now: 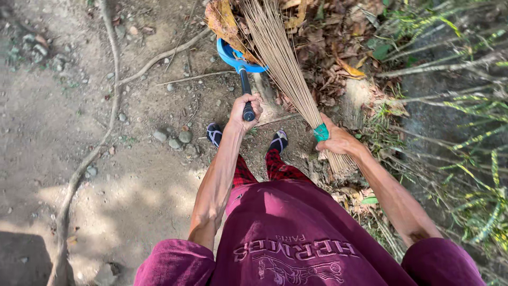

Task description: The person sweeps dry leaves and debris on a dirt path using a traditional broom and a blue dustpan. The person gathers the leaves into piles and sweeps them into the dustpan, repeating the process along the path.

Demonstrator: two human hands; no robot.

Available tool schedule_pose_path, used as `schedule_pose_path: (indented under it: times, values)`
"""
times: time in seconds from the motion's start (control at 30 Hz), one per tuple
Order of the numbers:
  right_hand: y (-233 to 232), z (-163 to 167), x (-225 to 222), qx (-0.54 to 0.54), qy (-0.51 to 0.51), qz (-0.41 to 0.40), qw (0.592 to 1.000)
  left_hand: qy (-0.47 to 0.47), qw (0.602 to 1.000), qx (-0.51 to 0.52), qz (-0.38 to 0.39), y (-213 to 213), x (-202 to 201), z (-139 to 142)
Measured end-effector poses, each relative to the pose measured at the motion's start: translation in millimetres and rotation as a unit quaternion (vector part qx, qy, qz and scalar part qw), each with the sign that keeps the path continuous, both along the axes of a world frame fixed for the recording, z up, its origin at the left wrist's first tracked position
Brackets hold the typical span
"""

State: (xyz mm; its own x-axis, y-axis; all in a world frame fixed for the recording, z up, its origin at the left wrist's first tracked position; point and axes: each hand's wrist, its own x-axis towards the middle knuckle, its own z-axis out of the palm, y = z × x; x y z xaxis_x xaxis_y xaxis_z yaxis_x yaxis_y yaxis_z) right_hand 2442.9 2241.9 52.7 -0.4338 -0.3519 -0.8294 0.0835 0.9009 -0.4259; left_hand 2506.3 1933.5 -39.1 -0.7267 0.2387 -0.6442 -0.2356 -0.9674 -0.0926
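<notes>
- Ground (79, 132) of bare dirt fills the left of the scene, crossed by a thin root (114, 95) that runs from far to near.
- Dry leaves (323, 47) lie heaped at the far right, just beside green fronds (465, 132) along the right edge.
- Stick broom (283, 63) has its long axis slanting from the bound end at near right up to the spread bristle tips at far centre, where they lie among the leaves and over the dustpan.
- Blue dustpan (230, 55) sits at far centre on the dirt, touching the leaf heap; its dark handle (245, 87) points back toward the person (roughly parallel to the broom, on its left).
- Right hand (338, 140) is clamped round the broom at its teal binding (320, 132), fingers wrapped tight.
- Left hand (245, 111) is closed in a fist on the near end of the handle, directly near of the pan.
- Sandalled feet (246, 136) stand between the two hands, just near of them.
</notes>
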Motion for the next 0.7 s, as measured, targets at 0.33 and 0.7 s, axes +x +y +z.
schedule_pose_path:
  times: [0.33,0.7]
  values:
    - [-188,18,-31,0.004,0.067,0.171,0.983,0.011,0.987,-0.098,0.127,-120,14,2]
    - [-432,55,-14,-0.007,0.152,0.283,0.947,0.027,0.976,-0.078,0.2,-336,31,53]
